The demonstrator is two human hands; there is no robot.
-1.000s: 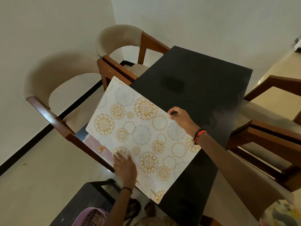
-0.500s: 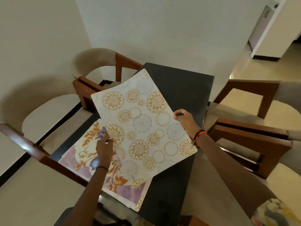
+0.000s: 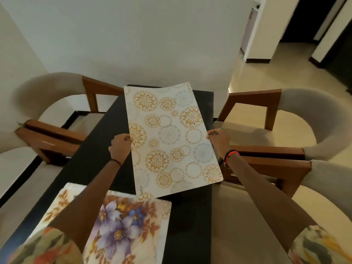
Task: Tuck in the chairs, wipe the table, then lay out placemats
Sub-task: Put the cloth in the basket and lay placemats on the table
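The left hand (image 3: 120, 147) pinches the left long edge and the right hand (image 3: 219, 141) the right one of the circle-patterned placemat (image 3: 171, 140), held over the dark desk (image 3: 190, 216), long axis pointing away, beyond the flat floral placemat (image 3: 123, 225)

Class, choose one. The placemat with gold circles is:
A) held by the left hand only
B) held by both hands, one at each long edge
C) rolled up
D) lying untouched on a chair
B: the left hand and right hand each grip a long edge of the placemat.
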